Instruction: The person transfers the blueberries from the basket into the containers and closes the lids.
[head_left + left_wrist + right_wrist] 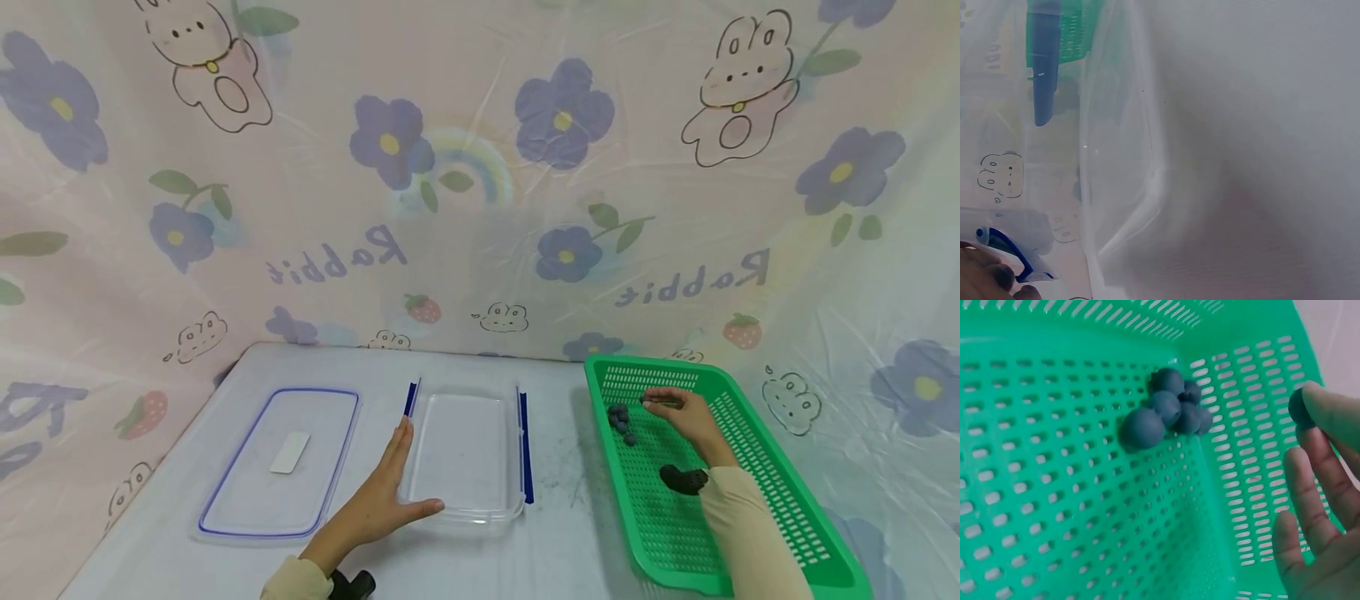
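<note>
Over the green basket [626, 500], my right hand [686, 417] pinches a single blueberry [1299, 407] between thumb and fingertips. Several more blueberries [1143, 429] lie clustered on the basket floor, along its left wall in the head view. My left hand [375, 500] is at the near left side of a clear plastic container [461, 450], fingers straight and thumb spread toward its front. In the left wrist view its fingertips show beside a blue-edged latch [1007, 247]. Nothing shows inside the container.
A clear lid [318, 492] with a blue seal and a white label [290, 452] lies flat to the left. Blue-edged flaps [527, 450] stick out on the container's sides. A patterned curtain [465, 250] hangs behind the white-covered table [562, 533].
</note>
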